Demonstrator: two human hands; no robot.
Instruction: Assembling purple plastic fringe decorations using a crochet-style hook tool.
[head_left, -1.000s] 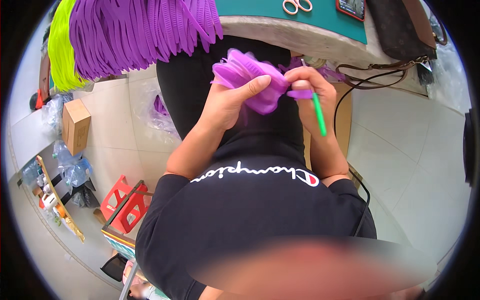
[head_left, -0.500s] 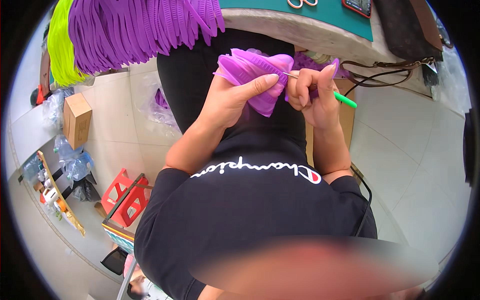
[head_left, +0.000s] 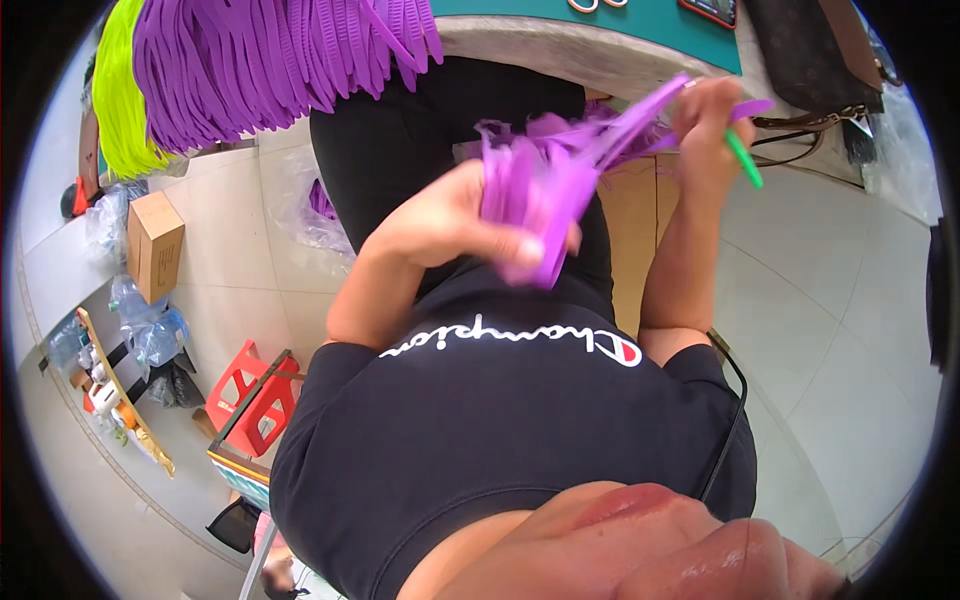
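My left hand (head_left: 440,225) is closed round a soft, translucent purple rubbery piece (head_left: 520,195), smeared by motion over my lap. From it a purple strip (head_left: 640,120) stretches up and right to my right hand (head_left: 706,130), whose fingers are closed. That same hand also grips a tool with a green handle (head_left: 744,160); its tip is out of sight. Behind the piece, ragged purple scraps (head_left: 560,128) show near the table edge.
Long ribbed purple straps (head_left: 250,70) hang at the far left beside lime-green ones (head_left: 115,100). The table ahead bears a green mat (head_left: 500,8), scissors (head_left: 597,5), a phone (head_left: 712,10) and a dark bag (head_left: 810,60). A carton (head_left: 155,245) and a red stool (head_left: 255,400) stand left.
My right hand has moved up and right, drawing a purple strip away from the piece. The left hand has come lower and tilted the piece. The tool's thin metal tip no longer shows.
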